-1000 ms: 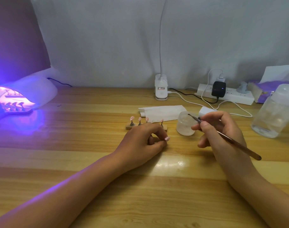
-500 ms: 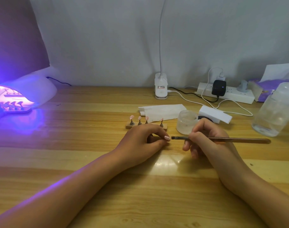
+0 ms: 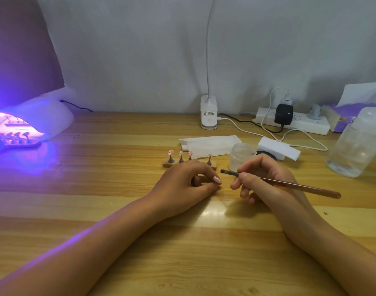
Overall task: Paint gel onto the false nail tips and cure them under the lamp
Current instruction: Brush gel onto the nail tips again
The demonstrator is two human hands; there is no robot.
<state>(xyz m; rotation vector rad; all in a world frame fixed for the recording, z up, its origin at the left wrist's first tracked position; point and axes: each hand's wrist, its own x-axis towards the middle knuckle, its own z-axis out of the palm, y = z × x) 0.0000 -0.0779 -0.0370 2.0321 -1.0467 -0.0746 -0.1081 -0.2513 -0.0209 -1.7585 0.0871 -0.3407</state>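
Wooden counter [image 3: 97,199] holds a lamp [image 3: 43,118] glowing purple, far left. Left hand [image 3: 182,184] fingers curl and pinch one pink nail tip [image 3: 217,180]. Right hand [image 3: 266,180] fingers grip the brush [image 3: 300,187], its end just beside that tip. Four more tips [image 3: 171,152] stand on a holder [image 3: 167,164] behind.

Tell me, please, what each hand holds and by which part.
The right hand pinches the brush just behind its bristles, handle free. The left hand pinches a nail tip; its fingers hide exactly where.
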